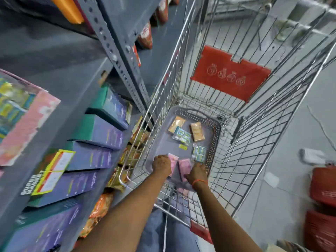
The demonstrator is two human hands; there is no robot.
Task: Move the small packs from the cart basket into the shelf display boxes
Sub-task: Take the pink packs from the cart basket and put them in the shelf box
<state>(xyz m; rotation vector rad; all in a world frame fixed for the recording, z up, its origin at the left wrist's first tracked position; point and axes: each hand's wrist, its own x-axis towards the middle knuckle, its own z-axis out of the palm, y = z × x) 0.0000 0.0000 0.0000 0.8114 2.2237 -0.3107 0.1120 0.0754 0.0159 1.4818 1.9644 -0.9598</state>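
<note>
A grey plastic basket lies inside a wire shopping cart. Small packs are scattered on its floor: two tan packs at the far end, blue-green packs in the middle and near the right wall. At the near end both my hands reach into the basket. My left hand is closed on a pink pack. My right hand grips another pink pack beside it. Purple and teal display boxes stand on the grey shelf at the left.
A grey metal shelf upright rises between shelf and cart. A red child-seat flap hangs at the cart's far end. Orange and gold snack bags sit on a lower shelf. Red baskets are stacked on the floor at right.
</note>
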